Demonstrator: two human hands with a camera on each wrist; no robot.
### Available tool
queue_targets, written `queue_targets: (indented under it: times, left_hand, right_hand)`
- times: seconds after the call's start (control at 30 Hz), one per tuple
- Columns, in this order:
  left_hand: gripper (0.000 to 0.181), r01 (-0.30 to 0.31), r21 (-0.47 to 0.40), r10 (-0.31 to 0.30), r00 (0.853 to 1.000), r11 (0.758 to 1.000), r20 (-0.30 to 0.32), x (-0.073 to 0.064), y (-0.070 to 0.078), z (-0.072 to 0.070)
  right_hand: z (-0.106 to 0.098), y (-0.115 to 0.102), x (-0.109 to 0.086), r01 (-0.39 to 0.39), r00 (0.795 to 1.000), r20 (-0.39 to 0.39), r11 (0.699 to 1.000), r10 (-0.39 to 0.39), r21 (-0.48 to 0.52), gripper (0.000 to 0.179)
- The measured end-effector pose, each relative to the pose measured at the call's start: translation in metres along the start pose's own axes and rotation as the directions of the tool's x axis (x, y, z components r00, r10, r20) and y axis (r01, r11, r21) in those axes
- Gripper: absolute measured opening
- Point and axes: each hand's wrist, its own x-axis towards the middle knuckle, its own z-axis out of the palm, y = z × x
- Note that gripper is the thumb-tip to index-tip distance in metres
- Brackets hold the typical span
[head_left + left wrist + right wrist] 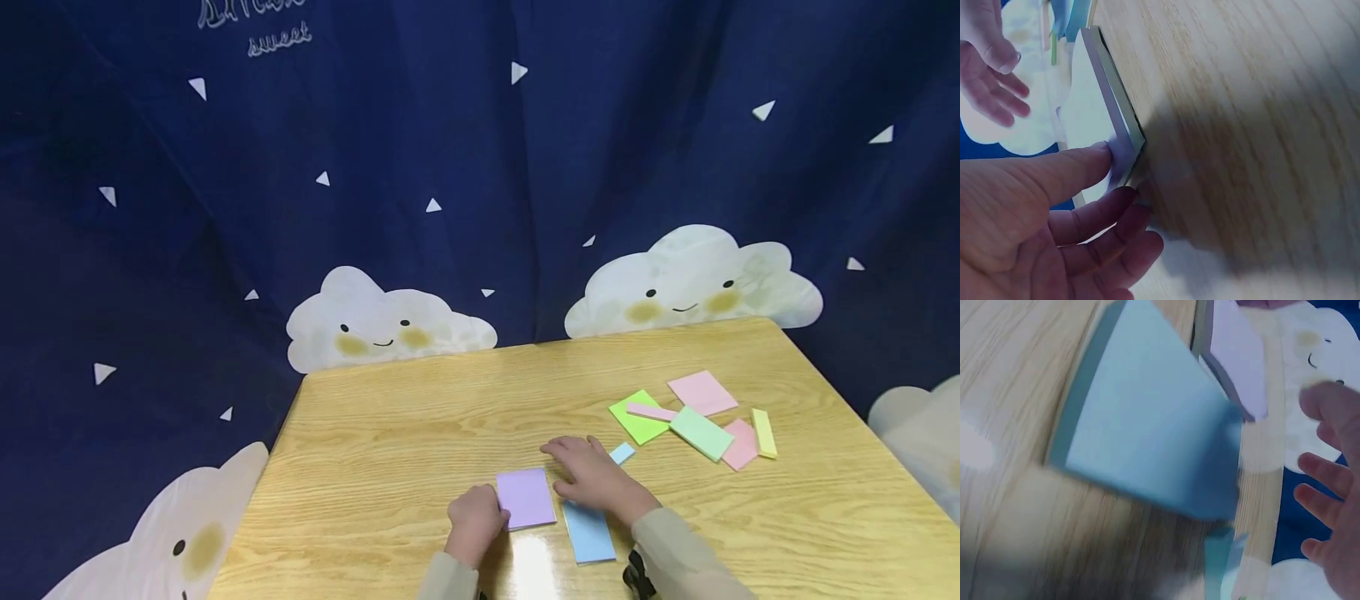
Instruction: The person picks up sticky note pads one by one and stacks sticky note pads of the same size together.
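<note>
A square purple sticky-note pad [527, 498] lies on the table, gripped at its left corner by my left hand [477, 517]. In the left wrist view, the thumb presses on top of the pad's edge and the fingers curl beneath it. My right hand [596, 475] hovers just right of the purple pad, fingers spread and holding nothing. Below that hand is a blue sticky-note pad [589, 535], its far end partly hidden. A small light blue strip pad [622, 453] shows behind the right wrist.
Farther right lie a lime green pad [640, 423], a narrow pink strip [649, 412], a mint green pad [701, 433], a pink square pad [703, 392], a pink pentagon pad [741, 445] and a yellow strip [764, 433]. A dark blue curtain [420, 125] hangs behind the wooden table [360, 467].
</note>
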Motion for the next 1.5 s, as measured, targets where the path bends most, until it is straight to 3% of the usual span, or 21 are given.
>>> queue_targets:
  times: [0.13,0.23,0.43,0.7,0.87,1.17,1.43,1.5]
  left_hand:
    - [0.027,-0.013,-0.009,0.012,1.0,1.0,-0.026,0.001,-0.001,0.002]
    - [0.027,-0.018,-0.012,0.018,0.999,1.0,-0.039,0.001,-0.001,0.002]
    - [0.027,-0.012,-0.005,0.012,0.999,1.0,-0.036,0.002,0.0,0.001]
    - [0.027,-0.014,-0.014,0.014,1.0,1.0,-0.016,0.001,0.0,0.003]
    - [0.027,-0.014,-0.006,0.013,1.0,1.0,-0.027,0.001,-0.001,0.003]
    - [0.026,-0.013,-0.017,0.013,0.999,1.0,-0.03,-0.001,0.0,0.004]
    - [0.028,-0.005,-0.022,0.005,1.0,1.0,-0.021,-0.003,0.001,0.002]
    - [0.028,-0.002,-0.021,0.002,1.0,1.0,-0.02,-0.003,0.002,0.002]
  right_hand:
    - [-0.008,0.012,-0.003,-0.048,0.988,-0.149,0.999,0.043,-0.026,0.034]
    - [-0.015,0.022,-0.006,-0.123,0.972,-0.206,0.992,0.117,-0.015,0.029]
    - [-0.029,0.04,-0.016,-0.242,0.949,-0.188,0.967,0.253,0.082,0.027]
    - [-0.033,0.069,-0.03,-0.239,0.938,-0.24,0.968,0.252,0.082,0.024]
    - [-0.036,0.08,-0.037,-0.289,0.926,-0.225,0.953,0.303,0.091,0.025]
    - [-0.047,0.1,-0.054,-0.347,0.895,-0.272,0.935,0.355,0.077,0.023]
    - [-0.056,0.124,-0.066,-0.448,0.843,-0.305,0.892,0.443,0.055,0.025]
    - [-0.058,0.129,-0.069,-0.464,0.839,-0.3,0.885,0.454,0.041,0.026]
